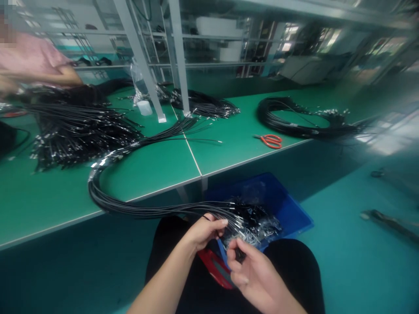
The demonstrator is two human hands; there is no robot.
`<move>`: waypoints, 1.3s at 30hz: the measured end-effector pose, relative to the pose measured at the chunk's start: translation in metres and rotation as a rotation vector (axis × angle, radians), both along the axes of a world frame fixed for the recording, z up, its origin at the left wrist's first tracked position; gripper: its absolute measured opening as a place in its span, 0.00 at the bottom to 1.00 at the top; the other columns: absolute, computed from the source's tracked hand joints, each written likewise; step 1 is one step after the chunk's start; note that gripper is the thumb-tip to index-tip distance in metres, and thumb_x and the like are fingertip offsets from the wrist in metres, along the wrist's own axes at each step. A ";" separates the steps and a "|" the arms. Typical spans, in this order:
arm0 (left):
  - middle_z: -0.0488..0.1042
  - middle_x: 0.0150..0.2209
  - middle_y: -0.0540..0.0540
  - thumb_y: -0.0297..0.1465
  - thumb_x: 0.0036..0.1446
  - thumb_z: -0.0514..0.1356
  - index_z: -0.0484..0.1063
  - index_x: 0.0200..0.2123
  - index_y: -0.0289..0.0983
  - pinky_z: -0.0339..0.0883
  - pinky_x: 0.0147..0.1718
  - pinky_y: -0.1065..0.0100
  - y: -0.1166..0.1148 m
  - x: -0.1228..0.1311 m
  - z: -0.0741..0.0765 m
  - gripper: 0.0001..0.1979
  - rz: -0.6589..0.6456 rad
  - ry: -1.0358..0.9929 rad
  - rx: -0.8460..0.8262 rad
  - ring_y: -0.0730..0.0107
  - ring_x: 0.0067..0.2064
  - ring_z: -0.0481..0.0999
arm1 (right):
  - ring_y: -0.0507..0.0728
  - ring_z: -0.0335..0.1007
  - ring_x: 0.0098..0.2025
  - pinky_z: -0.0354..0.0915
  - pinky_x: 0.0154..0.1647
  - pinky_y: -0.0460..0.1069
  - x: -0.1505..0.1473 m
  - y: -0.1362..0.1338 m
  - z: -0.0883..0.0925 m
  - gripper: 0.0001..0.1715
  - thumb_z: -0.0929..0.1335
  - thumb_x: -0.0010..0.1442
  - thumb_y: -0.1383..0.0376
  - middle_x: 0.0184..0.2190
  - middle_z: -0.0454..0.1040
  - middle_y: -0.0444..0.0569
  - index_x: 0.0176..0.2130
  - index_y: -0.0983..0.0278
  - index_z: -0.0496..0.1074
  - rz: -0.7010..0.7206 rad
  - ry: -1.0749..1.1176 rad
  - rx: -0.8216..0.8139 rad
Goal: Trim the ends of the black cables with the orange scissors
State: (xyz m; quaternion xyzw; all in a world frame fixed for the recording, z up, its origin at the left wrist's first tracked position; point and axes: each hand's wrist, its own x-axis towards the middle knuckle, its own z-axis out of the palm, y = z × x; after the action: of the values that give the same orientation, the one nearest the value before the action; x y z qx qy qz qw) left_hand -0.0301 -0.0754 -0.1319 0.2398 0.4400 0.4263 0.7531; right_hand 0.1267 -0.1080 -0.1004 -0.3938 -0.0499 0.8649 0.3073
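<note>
A long bundle of black cables [108, 205] loops off the green table [153, 170] and down to my lap. My left hand [204, 231] is closed in a pinch on the cable ends near their metal tips. My right hand [253, 272] is curled, its fingers gripping a small dark piece by the cable ends; what it is I cannot make out. A red-handled tool [214, 266] lies on my lap between the hands. A blue bin [284, 205] with small metal and plastic parts stands just beyond my knees.
Piles of black cables [75, 131] cover the table's left, and another coil [294, 120] lies at the right. Orange scissors [271, 140] rest near the table's edge. A person in a pink shirt [32, 61] works at the far left. Metal frame posts [178, 56] rise from the table.
</note>
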 end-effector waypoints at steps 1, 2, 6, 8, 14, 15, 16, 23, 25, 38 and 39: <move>0.67 0.17 0.53 0.31 0.47 0.66 0.68 0.19 0.31 0.55 0.18 0.75 0.000 -0.001 -0.001 0.12 -0.016 -0.006 -0.002 0.79 0.19 0.65 | 0.45 0.56 0.18 0.43 0.15 0.41 0.001 0.000 0.000 0.13 0.72 0.49 0.62 0.23 0.68 0.48 0.31 0.71 0.73 -0.003 -0.014 0.022; 0.67 0.18 0.53 0.31 0.51 0.64 0.68 0.20 0.31 0.57 0.18 0.75 0.001 -0.002 -0.002 0.12 -0.033 -0.013 -0.001 0.79 0.20 0.66 | 0.44 0.55 0.18 0.42 0.15 0.40 0.001 0.000 0.000 0.13 0.72 0.50 0.62 0.23 0.68 0.48 0.32 0.71 0.73 -0.016 -0.036 0.052; 0.70 0.25 0.53 0.31 0.59 0.57 0.69 0.27 0.32 0.66 0.23 0.72 -0.001 -0.005 -0.006 0.10 -0.086 -0.039 -0.002 0.77 0.24 0.70 | 0.42 0.49 0.16 0.40 0.14 0.40 -0.001 0.002 -0.011 0.11 0.72 0.51 0.63 0.22 0.67 0.43 0.31 0.69 0.73 -0.122 -0.178 0.188; 0.71 0.25 0.52 0.31 0.59 0.57 0.69 0.29 0.31 0.67 0.24 0.72 -0.003 -0.005 -0.008 0.09 -0.095 -0.040 -0.007 0.77 0.24 0.71 | 0.42 0.48 0.16 0.39 0.14 0.40 -0.002 0.004 -0.018 0.11 0.72 0.50 0.62 0.20 0.65 0.41 0.31 0.68 0.73 -0.171 -0.249 0.233; 0.70 0.23 0.54 0.27 0.57 0.59 0.70 0.29 0.31 0.64 0.20 0.74 -0.003 -0.006 -0.014 0.05 -0.083 -0.025 -0.013 0.78 0.22 0.69 | 0.43 0.48 0.15 0.40 0.14 0.41 -0.003 0.010 -0.027 0.13 0.73 0.47 0.60 0.19 0.65 0.41 0.29 0.67 0.73 -0.142 -0.345 0.281; 0.69 0.22 0.54 0.27 0.56 0.60 0.70 0.29 0.31 0.63 0.20 0.75 -0.002 -0.006 -0.014 0.05 -0.076 -0.023 -0.013 0.78 0.22 0.69 | 0.43 0.48 0.14 0.39 0.14 0.41 -0.002 0.011 -0.027 0.13 0.73 0.47 0.60 0.18 0.65 0.41 0.29 0.68 0.72 -0.119 -0.349 0.286; 0.69 0.21 0.54 0.28 0.54 0.62 0.70 0.28 0.31 0.63 0.20 0.75 -0.002 -0.006 -0.013 0.05 -0.068 -0.020 -0.013 0.78 0.22 0.69 | 0.43 0.48 0.14 0.39 0.13 0.41 -0.001 0.012 -0.026 0.13 0.73 0.46 0.60 0.18 0.65 0.41 0.28 0.68 0.72 -0.095 -0.352 0.293; 0.71 0.19 0.51 0.31 0.38 0.70 0.73 0.24 0.30 0.60 0.20 0.74 -0.002 -0.002 -0.003 0.12 -0.002 0.055 0.001 0.76 0.22 0.69 | 0.43 0.46 0.13 0.36 0.13 0.41 -0.007 0.014 -0.027 0.19 0.72 0.48 0.54 0.16 0.65 0.42 0.25 0.69 0.71 0.003 -0.406 0.366; 0.70 0.18 0.52 0.29 0.39 0.70 0.73 0.23 0.30 0.58 0.19 0.75 -0.002 0.000 -0.004 0.11 0.009 0.103 0.010 0.77 0.20 0.68 | 0.42 0.44 0.13 0.35 0.13 0.42 -0.011 0.014 -0.030 0.18 0.72 0.49 0.55 0.15 0.64 0.40 0.25 0.68 0.71 0.005 -0.419 0.389; 0.66 0.21 0.56 0.30 0.59 0.57 0.68 0.28 0.31 0.59 0.15 0.78 0.008 -0.009 0.002 0.09 0.049 0.043 -0.013 0.82 0.18 0.65 | 0.45 0.46 0.15 0.36 0.16 0.44 0.022 0.008 -0.029 0.10 0.66 0.51 0.63 0.17 0.63 0.41 0.23 0.65 0.65 0.201 -0.295 0.453; 0.65 0.19 0.56 0.30 0.58 0.58 0.68 0.26 0.32 0.57 0.14 0.79 0.008 -0.007 0.005 0.10 0.054 0.028 -0.017 0.82 0.18 0.64 | 0.45 0.46 0.15 0.36 0.16 0.44 0.018 0.008 -0.032 0.11 0.65 0.52 0.62 0.17 0.64 0.41 0.23 0.65 0.66 0.224 -0.295 0.461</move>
State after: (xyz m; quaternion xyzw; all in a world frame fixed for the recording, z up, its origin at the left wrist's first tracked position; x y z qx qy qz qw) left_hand -0.0371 -0.0676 -0.1269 0.2272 0.4603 0.4394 0.7372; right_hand 0.1444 -0.1002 -0.1321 -0.4272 -0.3326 0.7926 0.2806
